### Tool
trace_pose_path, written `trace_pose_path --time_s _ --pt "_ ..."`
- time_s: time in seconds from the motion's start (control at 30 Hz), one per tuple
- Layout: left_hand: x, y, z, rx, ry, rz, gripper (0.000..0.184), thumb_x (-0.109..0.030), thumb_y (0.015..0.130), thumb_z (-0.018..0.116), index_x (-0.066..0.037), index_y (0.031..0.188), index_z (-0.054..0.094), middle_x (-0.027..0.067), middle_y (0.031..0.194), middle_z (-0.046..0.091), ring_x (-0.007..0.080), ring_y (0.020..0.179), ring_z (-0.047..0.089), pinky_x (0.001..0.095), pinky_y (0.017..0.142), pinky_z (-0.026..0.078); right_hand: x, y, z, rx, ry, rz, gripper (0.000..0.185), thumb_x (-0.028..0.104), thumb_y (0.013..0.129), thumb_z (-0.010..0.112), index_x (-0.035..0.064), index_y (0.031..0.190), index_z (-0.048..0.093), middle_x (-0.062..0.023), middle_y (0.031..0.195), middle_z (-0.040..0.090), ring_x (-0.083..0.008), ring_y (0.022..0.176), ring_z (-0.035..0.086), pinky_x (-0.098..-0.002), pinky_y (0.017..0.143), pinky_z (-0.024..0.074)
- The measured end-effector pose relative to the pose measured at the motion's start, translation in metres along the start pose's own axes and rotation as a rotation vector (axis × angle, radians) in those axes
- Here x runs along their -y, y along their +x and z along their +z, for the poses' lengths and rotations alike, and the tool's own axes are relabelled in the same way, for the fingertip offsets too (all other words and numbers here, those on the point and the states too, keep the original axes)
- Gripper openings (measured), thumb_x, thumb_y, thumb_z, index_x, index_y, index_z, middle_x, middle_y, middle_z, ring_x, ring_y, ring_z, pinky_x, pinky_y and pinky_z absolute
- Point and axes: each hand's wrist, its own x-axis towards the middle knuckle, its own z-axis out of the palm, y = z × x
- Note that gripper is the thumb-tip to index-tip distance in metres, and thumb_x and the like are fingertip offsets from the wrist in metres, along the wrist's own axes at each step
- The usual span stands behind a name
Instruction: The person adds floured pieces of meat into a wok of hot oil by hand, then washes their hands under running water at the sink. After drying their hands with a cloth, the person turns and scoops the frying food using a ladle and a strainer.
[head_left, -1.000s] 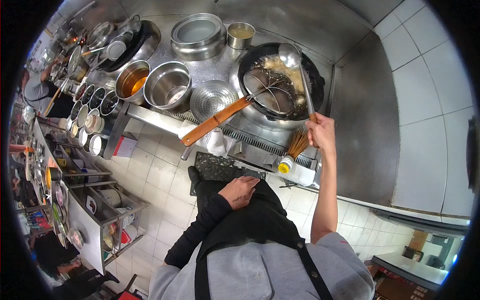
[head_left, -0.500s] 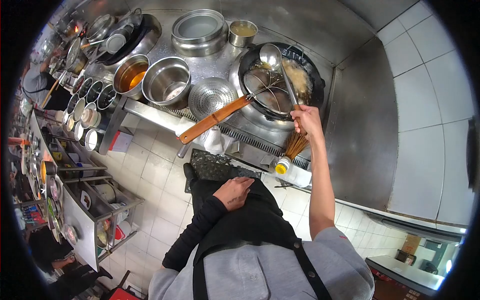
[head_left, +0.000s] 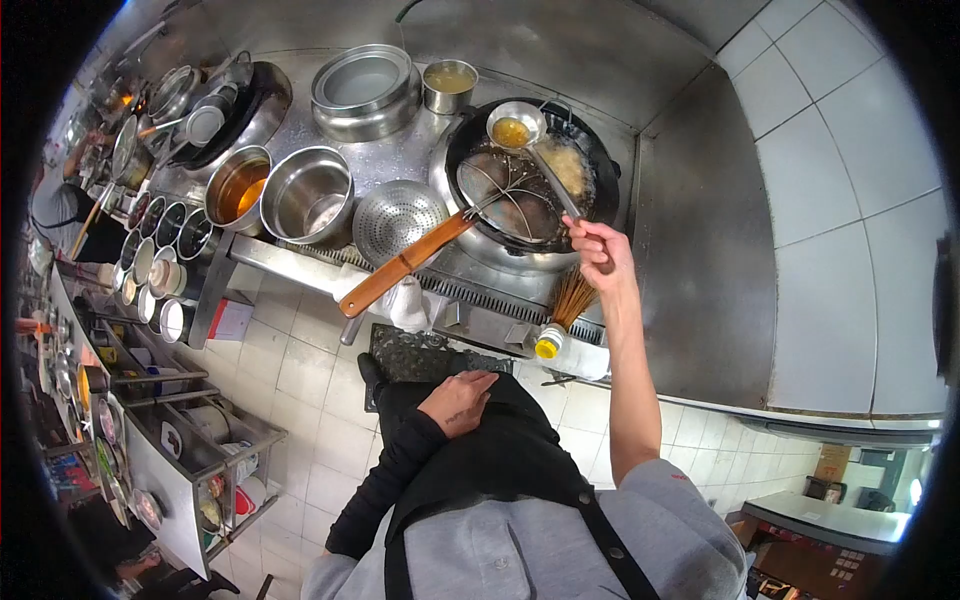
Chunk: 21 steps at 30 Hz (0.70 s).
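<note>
My right hand [head_left: 602, 252] is wrapped round the handle of a ladle [head_left: 517, 126], whose bowl holds yellowish oil above the back of a black wok [head_left: 606, 185]. Pale food [head_left: 566, 168] bubbles in the oil at the wok's right side. Across the wok's left part lies a round wire strainer [head_left: 508, 200], its wooden handle [head_left: 408, 262] reaching over the stove's front edge. My left hand [head_left: 459, 403] rests on the black apron at my waist, fingers extended and holding nothing.
Left of the wok are a perforated bowl [head_left: 398, 222], an empty steel pot [head_left: 308, 195] and a pot of orange liquid [head_left: 238, 189]. A bamboo brush [head_left: 572, 298] and yellow-capped bottle [head_left: 549, 341] are at the stove's front edge. Other people are at the far left.
The ladle's bowl has moved left from over the food and now shows oil inside. My right hand has shifted left with it. My left hand stays at my waist; the view has shifted slightly.
</note>
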Motion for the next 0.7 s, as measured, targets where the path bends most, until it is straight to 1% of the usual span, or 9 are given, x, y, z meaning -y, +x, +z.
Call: trace_pose_path --time_s 0.03,0.13,0.23,0.3,0.33,0.43,0.47,0.57,0.7 --pt "0.000 0.000 0.000 0.003 -0.012 -0.006 0.044 -0.002 0.091 0.060 0.003 0.135 0.057 0.0246 0.127 0.064 0.0422 0.113 0.064 0.0453 0.099 0.053 -0.004 -0.012 0.004 0.013 -0.006 -0.016 0.031 0.004 0.095 0.060 -0.0114 0.121 0.053 -0.0062 0.084 0.056 -0.0055 0.052 0.045 -0.0173 0.035 0.0344" --pt "-0.005 0.002 -0.010 -0.061 -0.053 0.000 0.037 0.004 0.080 0.059 0.002 0.116 0.067 0.0224 0.121 0.068 0.0395 0.115 0.064 0.0427 0.100 0.053 -0.011 -0.056 0.019 -0.085 -0.202 -0.097 0.032 0.004 0.094 0.061 -0.0095 0.123 0.055 -0.0059 0.083 0.057 -0.0054 0.050 0.045 -0.0180 0.034 0.0336" --pt "-0.001 0.006 -0.023 -0.177 -0.085 0.239 0.019 0.007 0.069 0.056 0.002 0.084 0.067 0.0174 0.097 0.072 0.0345 0.099 0.069 0.0405 0.085 0.057 -0.019 -0.098 0.048 -0.265 -0.496 -0.236 0.025 0.001 0.091 0.064 -0.0099 0.114 0.059 -0.0073 0.076 0.058 -0.0073 0.047 0.047 -0.0214 0.033 0.0322" --pt "-0.006 0.006 -0.026 -0.257 -0.076 0.110 0.006 0.006 0.068 0.055 0.001 0.068 0.057 0.0145 0.077 0.066 0.0314 0.080 0.067 0.0387 0.069 0.053 -0.024 -0.117 0.053 -0.382 -0.713 -0.317 0.020 -0.001 0.090 0.065 -0.0104 0.107 0.062 -0.0073 0.071 0.057 -0.0091 0.044 0.048 -0.0233 0.032 0.0317" --pt "-0.010 0.007 -0.029 -0.298 -0.070 0.047 0.009 0.005 0.067 0.055 0.000 0.061 0.053 0.0130 0.067 0.063 0.0299 0.070 0.065 0.0377 0.062 0.051 -0.025 -0.119 0.038 -0.443 -0.847 -0.336 0.021 0.000 0.090 0.066 -0.0098 0.109 0.064 -0.0039 0.064 0.054 -0.0083 0.040 0.045 -0.0243 0.032 0.0319" --pt "-0.022 0.002 -0.045 -0.335 -0.183 -0.117 0.012 0.011 0.069 0.050 0.000 0.065 0.054 0.0173 0.061 0.056 0.0347 0.059 0.061 0.0388 0.055 0.047 -0.038 -0.136 0.039 -0.593 -1.135 -0.417 0.018 -0.001 0.090 0.065 -0.0104 0.105 0.064 -0.0024 0.056 0.051 -0.0088 0.037 0.044 -0.0269 0.032 0.0327" --pt "-0.027 0.005 -0.049 -0.394 -0.177 -0.094 0.012 0.010 0.070 0.048 0.001 0.063 0.051 0.0193 0.057 0.051 0.0352 0.051 0.058 0.0378 0.050 0.043 -0.042 -0.140 0.035 -0.636 -1.193 -0.471 0.020 -0.001 0.090 0.063 -0.0108 0.107 0.064 -0.0025 0.053 0.051 -0.0095 0.036 0.045 -0.0286 0.033 0.0334" --pt "-0.019 0.008 -0.048 -0.428 -0.190 -0.064 0.015 0.000 0.072 0.045 -0.001 0.057 0.045 0.0100 0.050 0.047 0.0245 0.044 0.050 0.0346 0.046 0.034 -0.051 -0.154 0.031 -0.718 -1.239 -0.504 0.015 -0.001 0.090 0.063 -0.0092 0.102 0.064 -0.0019 0.053 0.051 -0.0097 0.036 0.046 -0.0284 0.033 0.0335" --pt "-0.016 0.010 -0.048 -0.401 -0.235 -0.056 0.021 -0.002 0.078 0.043 -0.002 0.057 0.045 0.0080 0.049 0.046 0.0213 0.044 0.049 0.0332 0.046 0.032 -0.061 -0.174 0.012 -0.642 -1.142 -0.445 0.017 0.001 0.088 0.063 -0.0095 0.101 0.063 -0.0043 0.051 0.052 -0.0122 0.036 0.050 -0.0309 0.032 0.0357"
